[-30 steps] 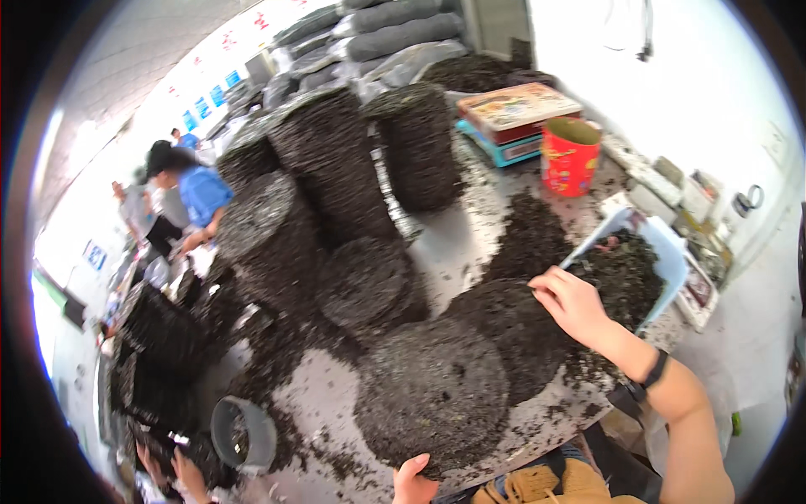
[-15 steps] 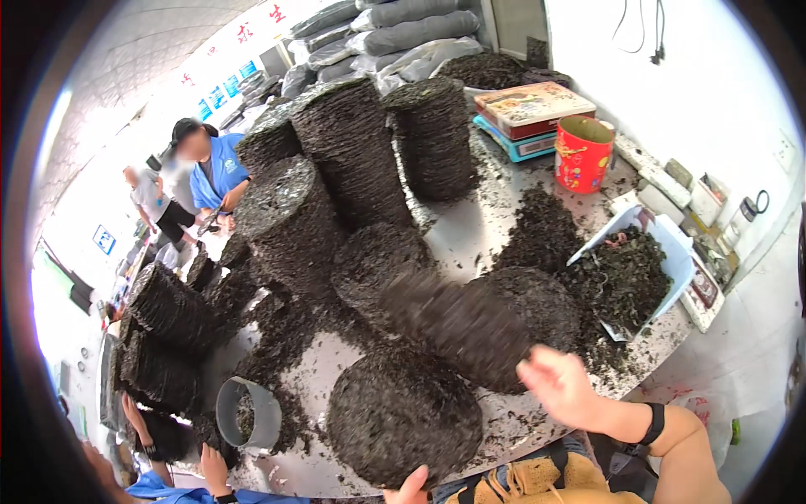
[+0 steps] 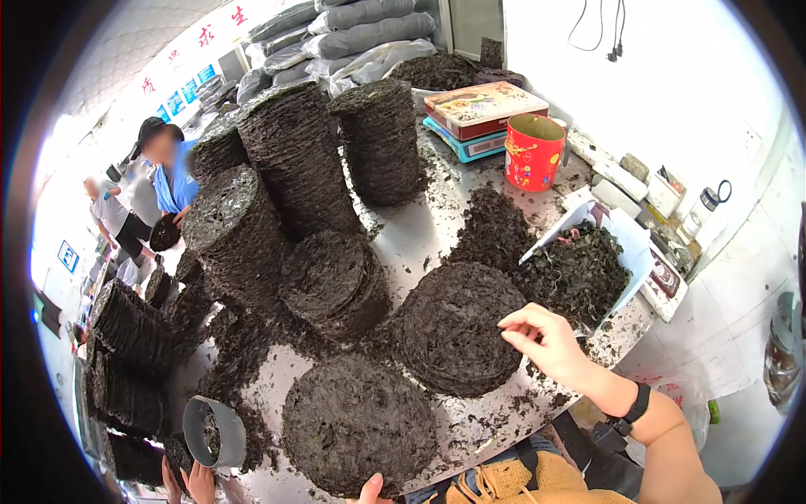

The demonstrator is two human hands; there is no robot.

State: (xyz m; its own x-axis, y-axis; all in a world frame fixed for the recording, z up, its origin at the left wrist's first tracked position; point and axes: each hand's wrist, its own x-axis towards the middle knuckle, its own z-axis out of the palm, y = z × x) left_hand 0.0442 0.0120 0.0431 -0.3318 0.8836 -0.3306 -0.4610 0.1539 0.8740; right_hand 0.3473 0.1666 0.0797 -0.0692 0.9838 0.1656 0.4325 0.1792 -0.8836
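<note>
Two round cakes of dark dried seaweed lie before me. At the near edge of the closer seaweed cake (image 3: 359, 424) is my left hand (image 3: 371, 490), its thumb over the rim and its other fingers mostly out of sight. My right hand (image 3: 541, 340) pinches the right edge of a second seaweed cake (image 3: 457, 328), which lies on a low pile just beyond. Thumb and forefinger are pressed together there. Behind it to the left stands a short stack of similar cakes (image 3: 332, 286).
Tall seaweed stacks (image 3: 298, 160) rise at the back left. Loose seaweed (image 3: 491, 235) and a filled pale blue bin (image 3: 640, 260) sit right, with a red can (image 3: 534, 155) and a scale (image 3: 478, 139) behind. Another person's hands (image 3: 197, 480) are beside a grey ring (image 3: 237, 433).
My right hand has swung a seaweed cake, blurred before, down onto the pile at the right. The view has shifted, so the scene sits further left. The other person's hands have moved near the ring.
</note>
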